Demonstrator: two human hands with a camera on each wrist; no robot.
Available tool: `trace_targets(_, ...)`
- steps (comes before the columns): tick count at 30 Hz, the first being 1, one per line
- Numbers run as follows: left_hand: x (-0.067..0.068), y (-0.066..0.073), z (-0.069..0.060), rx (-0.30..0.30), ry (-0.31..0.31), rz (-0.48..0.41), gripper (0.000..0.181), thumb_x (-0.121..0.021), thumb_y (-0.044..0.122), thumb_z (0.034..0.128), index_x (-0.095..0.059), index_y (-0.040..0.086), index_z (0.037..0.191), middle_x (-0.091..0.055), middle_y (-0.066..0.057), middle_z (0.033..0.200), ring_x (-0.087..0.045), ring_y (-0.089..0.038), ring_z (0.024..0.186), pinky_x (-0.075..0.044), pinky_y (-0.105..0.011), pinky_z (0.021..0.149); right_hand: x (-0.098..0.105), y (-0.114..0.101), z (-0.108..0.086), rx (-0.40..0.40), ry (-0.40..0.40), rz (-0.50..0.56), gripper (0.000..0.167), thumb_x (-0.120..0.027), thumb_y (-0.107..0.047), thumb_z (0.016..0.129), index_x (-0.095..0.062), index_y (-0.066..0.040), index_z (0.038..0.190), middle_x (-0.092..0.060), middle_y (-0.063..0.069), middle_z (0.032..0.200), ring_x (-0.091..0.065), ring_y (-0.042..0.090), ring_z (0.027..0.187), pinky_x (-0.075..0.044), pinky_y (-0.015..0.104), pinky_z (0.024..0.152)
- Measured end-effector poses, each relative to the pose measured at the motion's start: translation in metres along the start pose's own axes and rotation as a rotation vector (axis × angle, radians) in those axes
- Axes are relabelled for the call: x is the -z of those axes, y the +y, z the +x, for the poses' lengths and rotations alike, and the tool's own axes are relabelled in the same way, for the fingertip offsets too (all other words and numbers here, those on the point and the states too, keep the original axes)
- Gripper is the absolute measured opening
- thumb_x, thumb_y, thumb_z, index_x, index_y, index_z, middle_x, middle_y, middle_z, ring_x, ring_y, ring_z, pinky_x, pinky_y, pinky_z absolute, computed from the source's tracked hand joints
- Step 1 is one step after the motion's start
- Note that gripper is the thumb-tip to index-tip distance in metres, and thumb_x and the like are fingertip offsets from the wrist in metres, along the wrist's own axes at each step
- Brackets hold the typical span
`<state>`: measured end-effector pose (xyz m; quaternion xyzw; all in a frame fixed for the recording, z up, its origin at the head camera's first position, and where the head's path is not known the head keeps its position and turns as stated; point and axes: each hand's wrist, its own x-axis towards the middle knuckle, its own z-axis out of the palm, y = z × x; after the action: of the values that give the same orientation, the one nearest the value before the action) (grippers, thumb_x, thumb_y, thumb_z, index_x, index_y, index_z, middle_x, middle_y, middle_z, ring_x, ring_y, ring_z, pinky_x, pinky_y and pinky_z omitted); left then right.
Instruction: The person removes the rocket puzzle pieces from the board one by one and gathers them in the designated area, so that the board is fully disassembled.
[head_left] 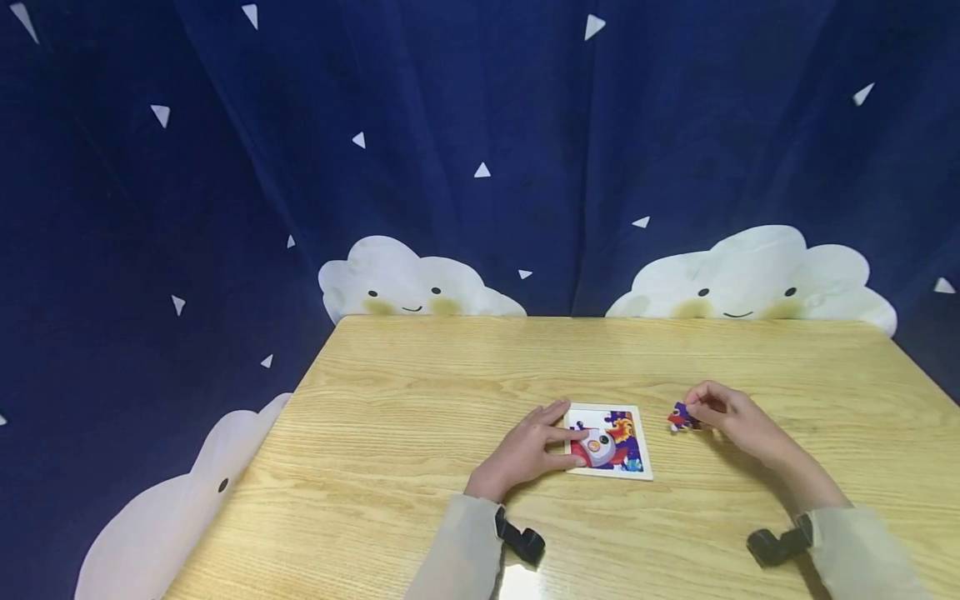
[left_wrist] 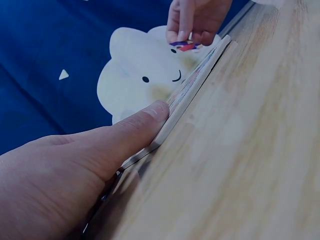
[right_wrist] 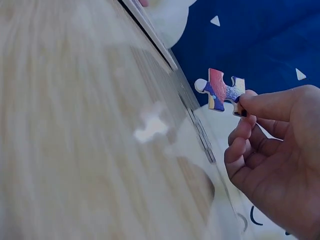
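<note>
A white-framed jigsaw puzzle (head_left: 608, 478) lies flat on the table, its picture showing a round white character with an orange nose. The left part of the picture looks pale, partly under my left hand (head_left: 528, 450). That hand rests on the frame's left side with its fingers spread; its thumb lies along the near edge in the left wrist view. To the right of the frame, my right hand (right_wrist: 280, 145) pinches a jigsaw piece (right_wrist: 218, 90) between thumb and fingers, above the table. The piece is red, purple and white, with a round white knob.
A thin, flat piece-like thing (right_wrist: 202, 135) lies on the table below the held piece in the right wrist view. The wooden table (head_left: 420, 383) reaches back to a dark blue curtain (head_left: 480, 100) with white triangles and smiling clouds. Each wrist wears a black strap mount (head_left: 525, 543).
</note>
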<state>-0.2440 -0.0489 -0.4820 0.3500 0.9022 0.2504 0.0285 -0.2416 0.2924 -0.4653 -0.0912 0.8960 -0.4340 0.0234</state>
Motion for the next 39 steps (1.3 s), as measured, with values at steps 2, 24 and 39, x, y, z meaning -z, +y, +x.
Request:
trace_targets(2,0.0,0.0,0.0,0.0,0.001,0.003,0.047,-0.064,0.048,0.09,-0.06,0.033,0.134,-0.031,-0.006,0.161,-0.028,-0.021,0.151,-0.023,-0.038,0.126,0.003,0.003,-0.002,0.0,0.004,-0.009,0.027,-0.052,-0.025,0.102,-0.057,0.0,0.109,-0.057,0.002,0.093,-0.048,0.007,0.077,-0.044,0.023,0.062)
trace_targets(24,0.001,-0.002,0.001,-0.015,0.0,0.016,0.047,-0.064,0.048,0.0901,-0.06,0.032,0.134,-0.031,-0.007,0.161,-0.028,-0.022,0.151,-0.021,-0.038,0.126,0.037,0.026,-0.012,-0.08,-0.014,-0.101,0.028,-0.051,-0.022,0.102,-0.056,0.004,0.111,-0.058,-0.001,0.093,-0.047,0.001,0.078,-0.044,0.02,0.064)
trace_targets(39,-0.001,-0.002,0.001,-0.019,0.003,0.02,0.047,-0.064,0.048,0.09,-0.06,0.032,0.134,-0.031,-0.007,0.161,-0.028,-0.021,0.151,-0.022,-0.037,0.126,0.051,0.03,-0.007,-0.057,-0.093,-0.164,0.02,-0.052,-0.016,0.101,-0.059,0.002,0.106,-0.058,0.002,0.094,-0.045,0.001,0.077,-0.041,0.021,0.063)
